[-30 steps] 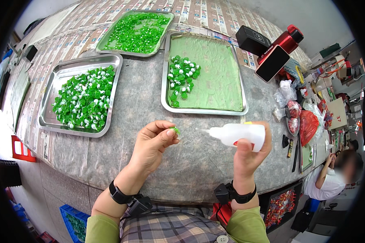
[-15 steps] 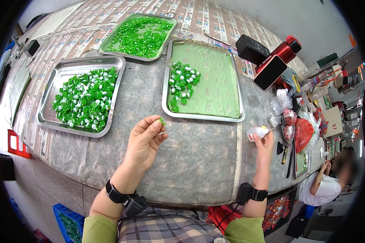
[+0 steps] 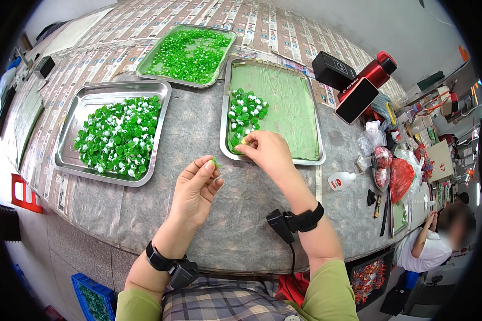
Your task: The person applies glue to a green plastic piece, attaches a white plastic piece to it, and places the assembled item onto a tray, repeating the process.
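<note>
My left hand [image 3: 194, 188] is closed in a pinch on a small translucent green plastic piece [image 3: 215, 162], held above the table in front of the trays. My right hand [image 3: 269, 155] reaches over the near left corner of the green-lined tray [image 3: 284, 112], its thumb and fingertips closed on a small yellow cap [image 3: 245, 142]. Just beyond those fingertips lies a cluster of green pieces with white eyeball beads [image 3: 245, 109]. On the table at the right is a small white squeeze bottle [image 3: 341, 181], untouched by either hand.
A metal tray [image 3: 69, 155] at left holds a heap of green-and-white pieces. Behind it, another tray [image 3: 233, 40] carries loose green pieces. Phone [image 3: 356, 100], red flask [image 3: 377, 69], black box [image 3: 332, 69] and bags [image 3: 400, 179] stand at right. A co-worker [image 3: 423, 249] sits beyond.
My right hand has let go of the white bottle and moved left to the green-lined tray. The yellow cap is off the bottle. My left hand stays nearly in place, still pinching its green piece.
</note>
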`<action>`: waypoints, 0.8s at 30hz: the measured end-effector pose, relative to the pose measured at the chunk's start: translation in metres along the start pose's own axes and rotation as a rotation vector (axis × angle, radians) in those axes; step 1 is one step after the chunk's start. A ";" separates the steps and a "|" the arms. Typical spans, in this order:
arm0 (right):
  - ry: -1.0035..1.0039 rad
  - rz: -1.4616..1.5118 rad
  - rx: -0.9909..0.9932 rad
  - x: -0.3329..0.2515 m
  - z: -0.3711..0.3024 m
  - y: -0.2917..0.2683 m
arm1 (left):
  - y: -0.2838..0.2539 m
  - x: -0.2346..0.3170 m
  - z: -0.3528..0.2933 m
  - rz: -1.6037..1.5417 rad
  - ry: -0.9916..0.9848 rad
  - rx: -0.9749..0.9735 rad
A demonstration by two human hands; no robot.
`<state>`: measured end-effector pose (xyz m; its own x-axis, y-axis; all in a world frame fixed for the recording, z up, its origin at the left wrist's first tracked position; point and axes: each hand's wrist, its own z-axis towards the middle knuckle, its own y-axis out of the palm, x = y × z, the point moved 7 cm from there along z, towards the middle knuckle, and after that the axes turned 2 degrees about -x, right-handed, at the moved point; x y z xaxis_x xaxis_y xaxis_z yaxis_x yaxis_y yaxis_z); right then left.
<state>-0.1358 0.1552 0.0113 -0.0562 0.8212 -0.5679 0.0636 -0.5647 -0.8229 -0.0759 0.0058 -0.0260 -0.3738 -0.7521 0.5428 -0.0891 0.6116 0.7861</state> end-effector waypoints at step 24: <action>0.086 1.152 -0.151 0.003 -0.090 0.008 | 0.025 -0.026 -0.012 0.208 -0.179 -0.225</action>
<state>-0.0455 0.1603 0.0053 0.1798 -0.1654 -0.9697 0.1517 -0.9693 0.1934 -0.0577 0.0374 -0.0166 -0.5200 -0.5499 0.6536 0.2044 0.6629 0.7203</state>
